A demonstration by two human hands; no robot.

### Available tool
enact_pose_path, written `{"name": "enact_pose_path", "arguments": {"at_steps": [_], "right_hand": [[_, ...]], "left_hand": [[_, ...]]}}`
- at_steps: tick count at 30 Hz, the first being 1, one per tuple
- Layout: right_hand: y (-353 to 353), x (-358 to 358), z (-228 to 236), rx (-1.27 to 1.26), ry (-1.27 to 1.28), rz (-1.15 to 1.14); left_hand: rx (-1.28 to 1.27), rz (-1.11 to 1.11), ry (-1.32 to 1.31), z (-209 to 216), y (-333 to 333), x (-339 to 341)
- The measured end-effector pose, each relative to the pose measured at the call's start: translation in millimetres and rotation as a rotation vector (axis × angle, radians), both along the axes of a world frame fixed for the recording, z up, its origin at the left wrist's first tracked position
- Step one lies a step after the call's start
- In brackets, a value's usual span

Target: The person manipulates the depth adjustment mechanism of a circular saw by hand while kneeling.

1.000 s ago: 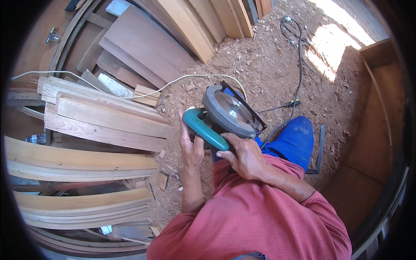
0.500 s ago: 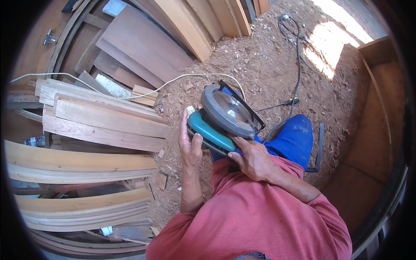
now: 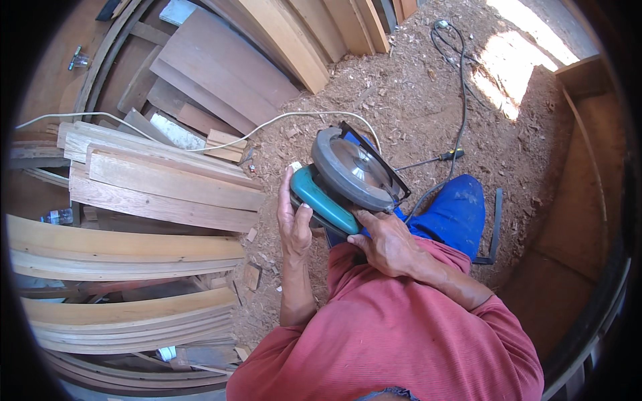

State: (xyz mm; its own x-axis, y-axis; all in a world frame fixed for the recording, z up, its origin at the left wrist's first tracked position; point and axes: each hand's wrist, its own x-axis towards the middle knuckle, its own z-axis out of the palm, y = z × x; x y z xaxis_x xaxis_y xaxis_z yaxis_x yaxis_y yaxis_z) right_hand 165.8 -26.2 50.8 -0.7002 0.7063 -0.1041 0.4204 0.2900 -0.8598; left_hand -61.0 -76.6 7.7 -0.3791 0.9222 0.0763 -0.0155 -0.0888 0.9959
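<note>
A circular saw (image 3: 328, 200) with a teal housing is held tilted above my lap. Its round blade (image 3: 361, 166) faces up, beside a grey curved guard and a black base plate. Along the saw's left side, my left hand (image 3: 294, 217) grips the body, fingers up and thumb bent against the teal housing. My right hand (image 3: 388, 242) is closed around the near end of the saw, its fingertips partly hidden underneath. Past the saw, a long screwdriver (image 3: 449, 155) with a black and yellow handle lies on the ground.
Stacked boards (image 3: 167, 187) fill the left side, and brown panels (image 3: 214, 63) lean farther back. A white cable (image 3: 294, 115) runs behind the saw; a dark cord (image 3: 461, 100) lies to its right. A metal square (image 3: 496, 227) rests beside my knee, near a wooden box (image 3: 568, 220).
The view has shifted very slightly. Both hands keep the same hold on the circular saw, which stays at about the same tilt.
</note>
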Motion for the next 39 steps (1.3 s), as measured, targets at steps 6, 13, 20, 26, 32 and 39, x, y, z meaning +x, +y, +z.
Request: {"name": "enact_pose_path", "arguments": {"at_steps": [6,13,20,26,32,39], "right_hand": [[1.1,-4.5,4.0,0.052,-0.05,-0.034],[-2.1,-8.0,9.5,0.113,-0.143,0.007],[2.7,-9.8,12.2,0.227,-0.178,0.046],[12.6,-8.2,18.5,0.176,-0.223,0.088],[8.2,-9.3,30.0,0.23,-0.264,0.071],[11.7,-10.2,58.2,0.211,-0.22,0.09]], "left_hand": [[-0.028,0.003,0.062,1.0,5.1,1.0],[-0.028,0.021,0.067,0.7,7.8,1.7],[0.009,0.057,0.187,4.6,14.1,6.8],[-0.058,0.017,0.129,9.6,15.0,7.6],[-0.019,0.02,0.149,8.9,12.7,6.9],[-0.01,0.029,0.167,8.0,10.6,10.1]]}}
